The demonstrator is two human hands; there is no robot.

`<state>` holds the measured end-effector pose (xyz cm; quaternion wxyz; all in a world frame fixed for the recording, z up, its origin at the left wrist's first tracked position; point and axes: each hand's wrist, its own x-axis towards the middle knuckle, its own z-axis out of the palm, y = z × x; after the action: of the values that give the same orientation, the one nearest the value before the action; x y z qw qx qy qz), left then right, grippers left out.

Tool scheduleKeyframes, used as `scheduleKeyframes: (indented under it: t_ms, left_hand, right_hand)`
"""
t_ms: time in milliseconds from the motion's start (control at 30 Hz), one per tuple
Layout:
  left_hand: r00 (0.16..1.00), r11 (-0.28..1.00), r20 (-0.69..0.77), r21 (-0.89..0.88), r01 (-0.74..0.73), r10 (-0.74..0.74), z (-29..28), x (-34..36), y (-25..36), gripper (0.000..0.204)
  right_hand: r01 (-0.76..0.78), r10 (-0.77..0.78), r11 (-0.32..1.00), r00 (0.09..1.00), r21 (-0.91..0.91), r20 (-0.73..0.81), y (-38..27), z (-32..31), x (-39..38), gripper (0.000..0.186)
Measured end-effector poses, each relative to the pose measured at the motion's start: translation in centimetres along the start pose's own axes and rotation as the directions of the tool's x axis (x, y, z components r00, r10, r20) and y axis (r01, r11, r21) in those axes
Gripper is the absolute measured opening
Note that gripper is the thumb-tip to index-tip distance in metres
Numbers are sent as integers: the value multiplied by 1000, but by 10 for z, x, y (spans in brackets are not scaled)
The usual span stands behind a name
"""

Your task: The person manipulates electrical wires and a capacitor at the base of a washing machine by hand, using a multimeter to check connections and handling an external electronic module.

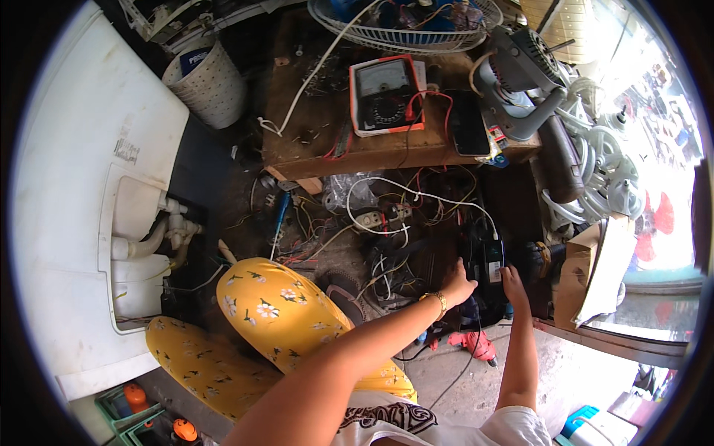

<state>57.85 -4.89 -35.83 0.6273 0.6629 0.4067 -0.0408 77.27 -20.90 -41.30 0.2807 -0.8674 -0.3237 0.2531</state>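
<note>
My left hand (pixel 455 286) and right hand (pixel 512 282) flank the black device (pixel 491 256), right of centre; whether my fingers grip it, I can't tell. A white cable (pixel 474 204) reaches its far end; nothing shows as finished.

Black device (pixel 491 251), yellow trousers (pixel 294 316) with white flowers, red tool (pixel 476 344)

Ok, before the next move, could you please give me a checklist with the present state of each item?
1. Left hand beside the black device: ok.
2. Right hand at its other side: ok.
3. Firm grip by both hands: cannot tell.
4. White cable laid straight: not ok, it loops among other wires.
5. Multimeter on the wooden table: ok.
6. Power disconnected: cannot tell.
</note>
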Motion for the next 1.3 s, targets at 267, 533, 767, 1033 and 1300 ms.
scheduleKeyframes:
  t_ms: [267,533,767,1033,1300]
  left_hand:
    - [782,833,327,-31,-553,531,-194,-83,106,45]
    - [710,776,-381,35,-629,593,-386,-299,64,38]
    - [547,936,-824,-62,-347,148,-396,-377,-150,25]
    - [611,876,-629,-366,312,-481,-277,-330,-384,36]
    - [184,935,-921,-317,157,-343,-275,-264,-371,32]
  right_hand:
    - [-102,105,993,993,-50,48,-54,18,-7,38]
    - [244,-443,837,827,-489,-345,-162,36,-35,41]
    - [841,-808,526,448,-125,-382,-421,30,-34,31]
    - [908,-964,245,265,340,-13,-611,86,-164,25]
    - [809,-778,548,401,211,484,-525,222,-141,16]
